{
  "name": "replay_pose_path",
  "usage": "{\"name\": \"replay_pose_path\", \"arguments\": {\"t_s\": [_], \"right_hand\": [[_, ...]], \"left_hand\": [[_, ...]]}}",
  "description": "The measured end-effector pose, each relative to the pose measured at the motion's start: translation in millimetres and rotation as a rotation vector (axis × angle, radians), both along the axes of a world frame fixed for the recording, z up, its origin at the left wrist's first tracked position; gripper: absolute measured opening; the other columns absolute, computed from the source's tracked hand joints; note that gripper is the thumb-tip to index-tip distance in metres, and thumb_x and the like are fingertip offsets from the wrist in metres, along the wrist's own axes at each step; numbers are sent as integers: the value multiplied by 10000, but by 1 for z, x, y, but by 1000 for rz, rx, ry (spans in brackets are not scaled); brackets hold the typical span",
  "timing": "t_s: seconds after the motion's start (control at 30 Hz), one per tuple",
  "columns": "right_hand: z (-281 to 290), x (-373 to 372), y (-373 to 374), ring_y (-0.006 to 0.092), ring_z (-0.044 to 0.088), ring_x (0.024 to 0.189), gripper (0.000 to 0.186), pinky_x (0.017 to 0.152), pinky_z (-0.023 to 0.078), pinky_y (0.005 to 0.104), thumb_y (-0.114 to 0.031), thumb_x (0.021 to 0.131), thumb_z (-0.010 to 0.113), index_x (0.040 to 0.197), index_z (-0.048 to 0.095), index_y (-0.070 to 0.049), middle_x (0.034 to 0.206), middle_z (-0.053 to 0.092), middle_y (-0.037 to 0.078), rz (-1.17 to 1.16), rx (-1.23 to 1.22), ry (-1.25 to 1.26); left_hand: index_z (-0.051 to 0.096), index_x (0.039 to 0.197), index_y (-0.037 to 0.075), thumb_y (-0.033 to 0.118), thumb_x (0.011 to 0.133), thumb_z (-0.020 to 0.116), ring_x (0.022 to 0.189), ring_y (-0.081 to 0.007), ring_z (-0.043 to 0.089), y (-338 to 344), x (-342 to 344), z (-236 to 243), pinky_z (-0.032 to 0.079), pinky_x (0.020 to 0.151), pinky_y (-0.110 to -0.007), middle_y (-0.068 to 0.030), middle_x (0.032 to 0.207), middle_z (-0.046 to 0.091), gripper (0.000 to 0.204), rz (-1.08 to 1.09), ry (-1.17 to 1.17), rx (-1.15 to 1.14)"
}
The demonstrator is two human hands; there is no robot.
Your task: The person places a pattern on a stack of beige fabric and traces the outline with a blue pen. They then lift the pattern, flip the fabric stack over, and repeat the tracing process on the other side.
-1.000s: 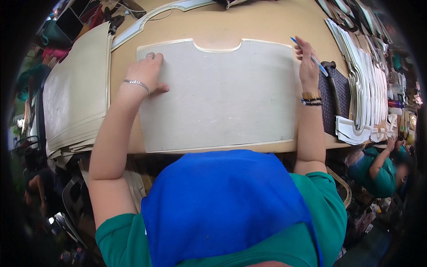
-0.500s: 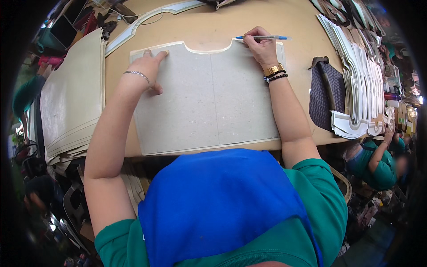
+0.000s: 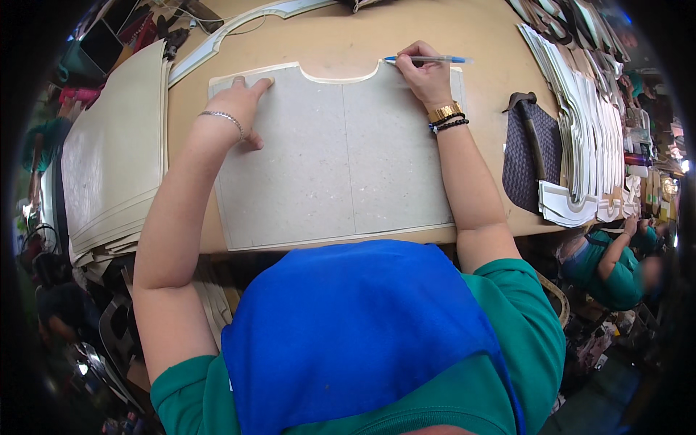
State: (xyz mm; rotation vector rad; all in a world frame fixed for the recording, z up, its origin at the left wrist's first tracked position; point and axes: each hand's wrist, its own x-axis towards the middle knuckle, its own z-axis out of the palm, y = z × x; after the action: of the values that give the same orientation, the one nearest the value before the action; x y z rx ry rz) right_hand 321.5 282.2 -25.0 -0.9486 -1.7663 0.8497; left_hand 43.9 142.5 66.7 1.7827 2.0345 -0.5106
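A large grey board pattern [image 3: 326,159] with a curved notch in its far edge lies on the tan table before me. A pale sheet shows as a thin rim around its far and near edges. My left hand [image 3: 235,109] rests flat on the board's far left part, fingers spread, thumb toward me. In my right hand [image 3: 429,76] is a blue pen [image 3: 458,59], held nearly level. Its tip touches or nearly touches the board's far edge, at the right end of the notch.
To the left lies a stack of cream sheets [image 3: 116,145]. A hammer [image 3: 531,134] rests on a dark woven piece [image 3: 516,174] at the right, beside stacked white cut pieces [image 3: 580,130]. A long curved white strip [image 3: 210,47] lies at the far left. A co-worker [image 3: 609,268] sits at right.
My view has shifted very slightly. The pen and both hands keep almost the same places on the board.
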Motion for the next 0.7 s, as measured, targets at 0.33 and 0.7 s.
{"name": "replay_pose_path", "arguments": {"t_s": [0.33, 0.7], "right_hand": [[16, -29, 0, 85, 586, 625, 123, 564, 481, 212, -106, 846, 641, 895, 625, 5, 784, 680, 69, 68, -238, 354], [4, -115, -23, 90, 614, 650, 148, 595, 503, 233, -146, 781, 669, 781, 628, -3, 718, 661, 47, 268, -161, 75]], "left_hand": [[320, 1398, 216, 152, 490, 911, 1163, -408, 524, -1, -1, 1, 483, 954, -419, -249, 1402, 372, 1086, 7, -16, 11], [320, 1407, 224, 140, 515, 901, 1162, -383, 535, -1, 0, 0, 487, 959, -410, -222, 1414, 358, 1068, 38, 0, -11]]}}
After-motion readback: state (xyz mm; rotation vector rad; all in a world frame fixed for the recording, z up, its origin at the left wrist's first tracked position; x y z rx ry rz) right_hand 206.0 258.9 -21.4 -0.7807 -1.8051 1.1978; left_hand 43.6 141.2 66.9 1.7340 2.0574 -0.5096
